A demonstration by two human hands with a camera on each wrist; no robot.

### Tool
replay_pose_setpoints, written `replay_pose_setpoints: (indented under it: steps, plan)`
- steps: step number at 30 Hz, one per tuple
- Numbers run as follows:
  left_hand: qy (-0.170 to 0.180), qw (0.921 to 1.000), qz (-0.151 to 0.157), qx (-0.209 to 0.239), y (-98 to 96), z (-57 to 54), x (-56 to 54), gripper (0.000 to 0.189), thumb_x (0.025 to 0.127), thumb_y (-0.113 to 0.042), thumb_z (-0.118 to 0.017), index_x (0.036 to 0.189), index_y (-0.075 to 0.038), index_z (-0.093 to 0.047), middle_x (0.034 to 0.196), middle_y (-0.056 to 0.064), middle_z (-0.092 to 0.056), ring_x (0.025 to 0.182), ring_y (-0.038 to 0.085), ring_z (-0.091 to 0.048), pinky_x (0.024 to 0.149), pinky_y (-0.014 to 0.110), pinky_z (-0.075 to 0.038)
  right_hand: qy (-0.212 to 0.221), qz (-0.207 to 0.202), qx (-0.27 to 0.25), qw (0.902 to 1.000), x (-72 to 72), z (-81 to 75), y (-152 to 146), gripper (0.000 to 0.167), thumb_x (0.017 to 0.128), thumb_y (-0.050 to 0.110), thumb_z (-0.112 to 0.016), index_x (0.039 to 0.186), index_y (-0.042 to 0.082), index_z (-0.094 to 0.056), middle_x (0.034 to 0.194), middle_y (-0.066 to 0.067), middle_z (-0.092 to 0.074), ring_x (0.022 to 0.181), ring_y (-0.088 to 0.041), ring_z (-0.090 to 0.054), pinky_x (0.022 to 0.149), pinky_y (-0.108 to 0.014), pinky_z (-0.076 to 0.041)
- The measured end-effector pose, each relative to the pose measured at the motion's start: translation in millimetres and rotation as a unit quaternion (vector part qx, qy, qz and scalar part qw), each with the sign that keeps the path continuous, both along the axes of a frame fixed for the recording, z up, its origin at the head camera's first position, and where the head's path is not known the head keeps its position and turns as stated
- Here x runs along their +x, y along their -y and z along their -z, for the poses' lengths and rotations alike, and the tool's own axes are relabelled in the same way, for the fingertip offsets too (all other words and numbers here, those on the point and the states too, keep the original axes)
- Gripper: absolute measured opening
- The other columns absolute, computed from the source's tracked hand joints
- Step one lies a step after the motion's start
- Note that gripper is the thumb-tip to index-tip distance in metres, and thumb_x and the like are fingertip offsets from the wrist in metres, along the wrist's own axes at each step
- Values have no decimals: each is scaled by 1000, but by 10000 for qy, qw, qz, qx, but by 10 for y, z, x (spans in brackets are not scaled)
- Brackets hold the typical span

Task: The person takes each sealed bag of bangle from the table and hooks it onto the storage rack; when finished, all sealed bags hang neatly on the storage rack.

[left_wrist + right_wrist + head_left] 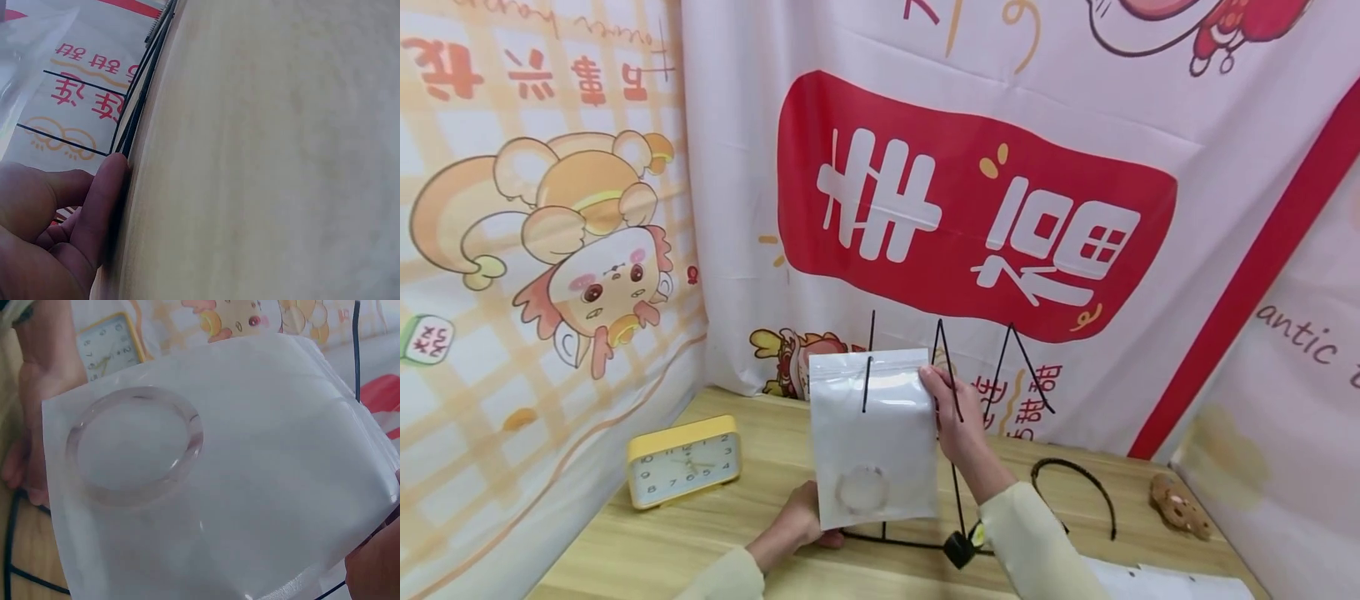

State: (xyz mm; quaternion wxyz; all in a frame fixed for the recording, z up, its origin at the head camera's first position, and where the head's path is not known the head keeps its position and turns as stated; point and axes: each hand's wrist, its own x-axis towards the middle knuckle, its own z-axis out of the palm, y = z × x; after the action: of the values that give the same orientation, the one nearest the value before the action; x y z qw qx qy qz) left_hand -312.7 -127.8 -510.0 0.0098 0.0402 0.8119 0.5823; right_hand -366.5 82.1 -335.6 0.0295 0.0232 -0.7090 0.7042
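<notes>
In the head view, my right hand (961, 417) pinches the upper right edge of a white zip bag (887, 442) with a clear front. A translucent bangle (195, 434) shows inside it, near the bottom. The bag is upright before a black wire rack (956, 492), and one rack prong (867, 385) sticks out in front of the bag near its top seal. My left hand (801, 517) is low beside the bag's bottom left corner. Its thumb and fingers (103, 206) grip the rack's base wire in the left wrist view.
A yellow alarm clock (685, 467) stands left on the wooden table (730, 521). To the right lie a black headband (1108, 500), a brown bear-like piece (1180, 507) and white sheets (1172, 583). A small black object (958, 550) is at the rack's base. Printed cloth (730, 208) hangs behind.
</notes>
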Motion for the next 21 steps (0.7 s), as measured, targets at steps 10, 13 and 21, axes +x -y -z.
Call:
replay_pose_setpoints:
  steps: [10,13,21]
  plan:
    - [820,9954,-62,487,-53,-26,33,8,79,14,-64,79,8,-59,70,17,-63,52,17,-67,53,27,-63,-14,409,-244,9989,-289,-80,132,37,94,38,-65,119,11,-67,118,-8,-62,102,-22,-58,91,-38,-54]
    - [821,9958,-49,406,-51,-26,48,8,79,14,-64,78,7,-60,71,18,-63,52,17,-68,52,27,-63,-88,532,-239,9983,-338,-59,140,36,94,39,-64,119,12,-67,117,-7,-63,102,-23,-59,90,-39,-54]
    - [688,9967,-38,418,-70,-36,55,9,78,14,-65,78,7,-60,69,16,-64,52,18,-68,53,28,-63,-220,596,-384,9972,-445,-71,182,35,94,40,-64,118,14,-69,114,-9,-65,100,-24,-59,95,-43,-55]
